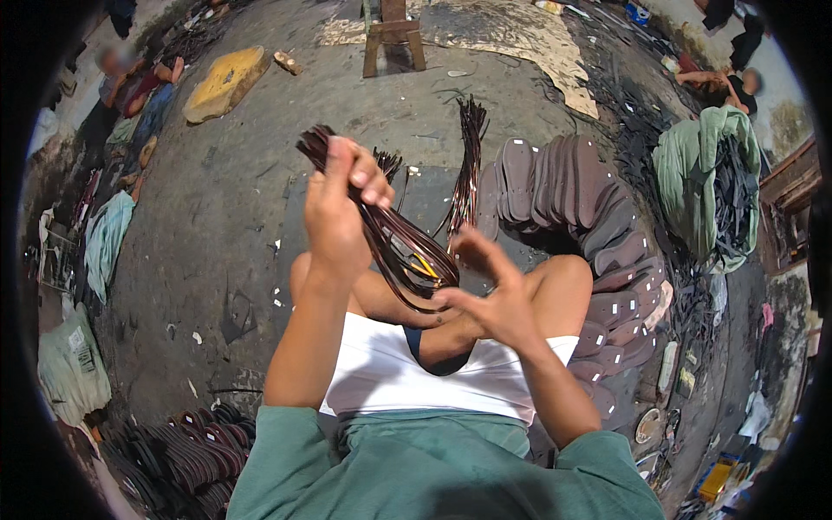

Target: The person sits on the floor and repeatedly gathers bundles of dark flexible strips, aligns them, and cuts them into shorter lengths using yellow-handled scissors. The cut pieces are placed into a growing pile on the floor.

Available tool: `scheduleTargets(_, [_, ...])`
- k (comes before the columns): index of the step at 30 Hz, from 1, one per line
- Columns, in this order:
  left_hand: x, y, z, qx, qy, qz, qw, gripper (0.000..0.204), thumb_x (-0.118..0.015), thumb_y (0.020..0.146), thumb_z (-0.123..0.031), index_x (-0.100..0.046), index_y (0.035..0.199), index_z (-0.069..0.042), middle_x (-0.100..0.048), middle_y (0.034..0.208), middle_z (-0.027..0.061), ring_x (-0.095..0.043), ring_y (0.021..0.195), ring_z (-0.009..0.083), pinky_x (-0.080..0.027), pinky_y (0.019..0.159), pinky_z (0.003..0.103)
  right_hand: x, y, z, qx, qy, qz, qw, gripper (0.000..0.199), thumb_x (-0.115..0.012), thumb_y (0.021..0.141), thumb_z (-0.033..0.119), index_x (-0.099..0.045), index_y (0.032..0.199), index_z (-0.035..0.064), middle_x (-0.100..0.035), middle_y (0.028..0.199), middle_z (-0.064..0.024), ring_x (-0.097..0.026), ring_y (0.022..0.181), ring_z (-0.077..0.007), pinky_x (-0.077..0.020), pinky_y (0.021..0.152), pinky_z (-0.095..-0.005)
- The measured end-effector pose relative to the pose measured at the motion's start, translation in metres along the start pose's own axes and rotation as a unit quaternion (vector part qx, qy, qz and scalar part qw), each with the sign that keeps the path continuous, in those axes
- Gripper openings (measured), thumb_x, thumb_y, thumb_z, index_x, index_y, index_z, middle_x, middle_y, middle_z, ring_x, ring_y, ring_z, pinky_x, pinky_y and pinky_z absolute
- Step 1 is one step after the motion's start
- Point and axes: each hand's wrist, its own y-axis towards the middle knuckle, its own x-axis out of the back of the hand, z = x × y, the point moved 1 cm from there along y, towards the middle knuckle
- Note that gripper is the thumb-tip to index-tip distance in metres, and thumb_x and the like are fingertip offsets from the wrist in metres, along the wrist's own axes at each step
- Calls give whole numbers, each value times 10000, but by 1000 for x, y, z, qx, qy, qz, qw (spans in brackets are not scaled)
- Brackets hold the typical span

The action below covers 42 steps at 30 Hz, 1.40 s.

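Observation:
My left hand (pixel 340 195) is closed round one end of a bundle of shiny dark brown straps (pixel 400 241). The bundle hangs in long loops above my crossed legs, and a small yellow piece shows inside the loops. My right hand (pixel 496 295) has its fingers and thumb spread beside the looped end; whether the thumb touches the straps I cannot tell. On the floor beyond lies another bundle of dark straps (pixel 469 160). Dark brown sandal soles (pixel 582 182), some with small white labels, stand packed in a curved row to my right.
More dark soles (pixel 186 455) are piled at lower left. A green sack (pixel 693 156) of black strips stands at right. Farther off are a yellow slab (pixel 227 82) and a wooden stool (pixel 394 39). Two people sit near the walls, far left and far right. Scraps litter the floor.

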Motion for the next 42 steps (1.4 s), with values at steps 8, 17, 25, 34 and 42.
scheduleTargets(8, [-9,-36,2,-9,23,-24,999,308,-445,1003,-394,-468,901,-105,-349,640,-54,-337,495,30,-324,442,185,-42,18,1,-44,18,227,973,454,-673,811,212,-497,1167,-8,-610,868,-186,-617,784,-275,-487,753,-373])
scheduleTargets(17, [40,-36,-8,-77,31,-141,986,381,-476,975,-461,-452,858,-99,-340,610,-46,-345,481,55,-320,428,208,-72,11,-24,-69,-83,232,967,277,-657,797,159,-577,1018,13,-616,764,-165,-604,697,-283,-488,685,-392])
scheduleTargets(25, [98,-59,6,-110,484,-189,847,709,-769,788,-249,-375,1318,7,-593,1041,150,-587,914,229,-444,870,347,-38,44,-39,10,-379,314,870,259,-627,771,230,-591,922,22,-641,723,-221,-646,708,-392,-508,613,-466])
scheduleTargets(34, [78,-65,27,160,544,130,813,819,-779,762,-227,-320,1408,-21,-590,1175,213,-602,1069,292,-460,925,350,-32,98,-17,205,-411,310,833,488,-729,691,173,-547,1126,50,-624,1014,-166,-641,895,-334,-514,732,-418])
scheduleTargets(42, [83,-64,37,190,103,-58,975,453,-616,920,-388,-533,1197,-39,-418,707,-76,-364,558,-1,-301,448,165,-71,44,-243,-169,-481,161,845,534,-752,737,229,-503,1142,-13,-557,1090,-261,-616,962,-385,-488,827,-474])
